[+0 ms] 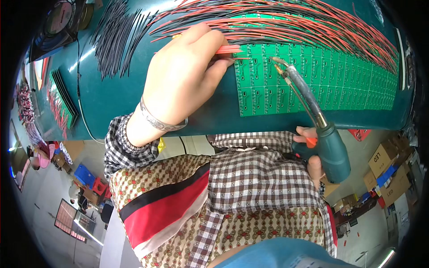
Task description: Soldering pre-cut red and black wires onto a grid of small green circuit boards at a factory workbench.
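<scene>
My left hand [178, 76], with a silver bracelet at the wrist, is closed on a few short red wires [229, 49]. Their ends point right, over the left edge of a panel of green circuit boards [313, 91]. My right hand [315, 166] is wrapped round a dark green soldering gun [336, 154] with an orange-red trigger; the tool's body hides much of the hand. Its metal tube and narrow tip reach up and left over the boards' upper rows. Whether the tip touches a board I cannot tell.
Long red and black wires [286, 24] lie across the boards' far side. Loose black wires [117, 40] spread at the far left, near a round dark device [60, 20]. Boards with wires [62, 100] stand at the left, beside a thin cable [79, 85]. Cardboard boxes [389, 163] are beyond the table.
</scene>
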